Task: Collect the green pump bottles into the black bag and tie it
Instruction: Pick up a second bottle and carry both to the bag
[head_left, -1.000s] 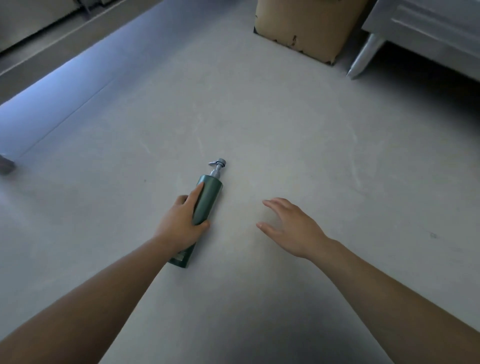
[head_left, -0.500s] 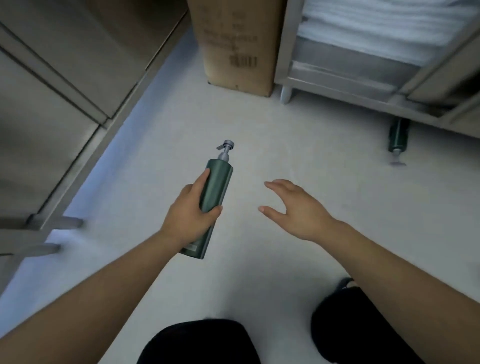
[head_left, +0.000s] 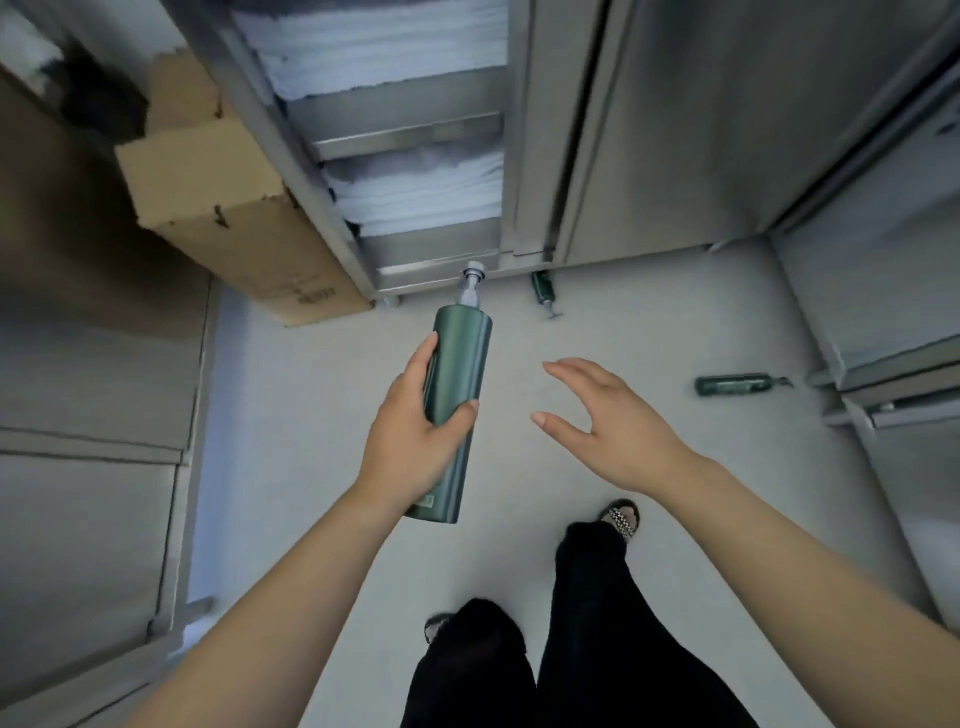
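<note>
While left hand (head_left: 410, 441) grips one bottle (head_left: 461, 353), two bottles (head_left: 543, 287) (head_left: 737, 385) lie on floor (head_left: 649, 322).

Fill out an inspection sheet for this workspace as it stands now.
Surface: pale floor, two bottles lying on it.
Job's things: held green pump bottle is in the left hand; second bottle lies at the rack's base; third bottle lies on its side near the right cabinet; black bag not seen.
Clutter: cardboard box beside the rack.
Hands: left hand grips the held bottle; right hand is open, holding nothing.
Cables: nothing seen.
Surroundings: steel rack with folded white towels; metal cabinets around.
</note>
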